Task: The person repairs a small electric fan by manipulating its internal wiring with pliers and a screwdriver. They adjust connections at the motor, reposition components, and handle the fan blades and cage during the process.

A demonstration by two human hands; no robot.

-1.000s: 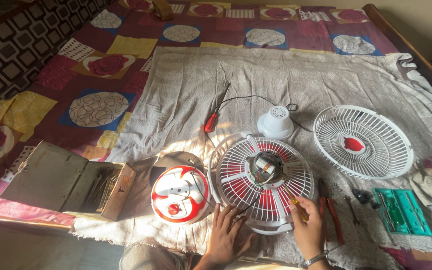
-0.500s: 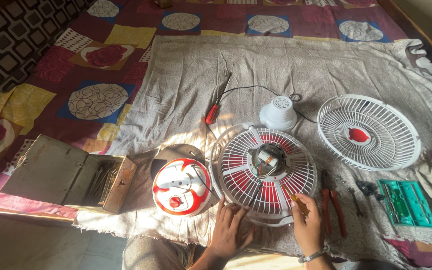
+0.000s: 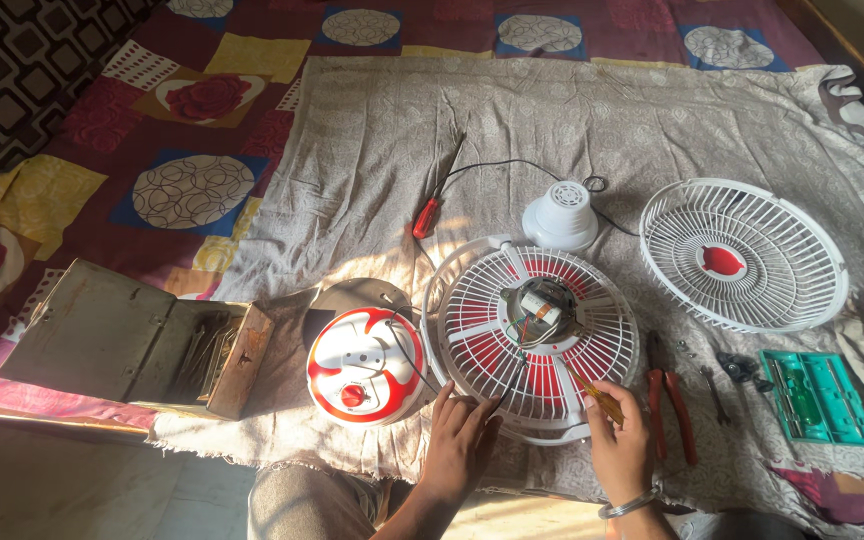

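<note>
A white fan guard point(image 3: 472, 320) with red blades under it lies on a grey cloth, its bare motor point(image 3: 539, 308) in the middle. My left hand point(image 3: 457, 440) rests flat against the guard's near rim, fingers apart. My right hand point(image 3: 617, 440) grips a yellow-handled screwdriver point(image 3: 595, 394) whose tip lies on the guard, pointing toward the motor. A red and white fan base point(image 3: 364, 365) sits just left of the guard, joined to it by a thin dark wire.
A second white guard point(image 3: 742, 253) lies at right, a white motor cap point(image 3: 561, 214) and red-handled screwdriver point(image 3: 426, 215) behind. Red pliers point(image 3: 674, 402) and a green bit case point(image 3: 818, 396) lie to the right. An open metal toolbox point(image 3: 142, 340) stands at left.
The view has tilted down slightly. My right hand has shifted a little along the guard's rim with the screwdriver. My left hand stays on the near rim.
</note>
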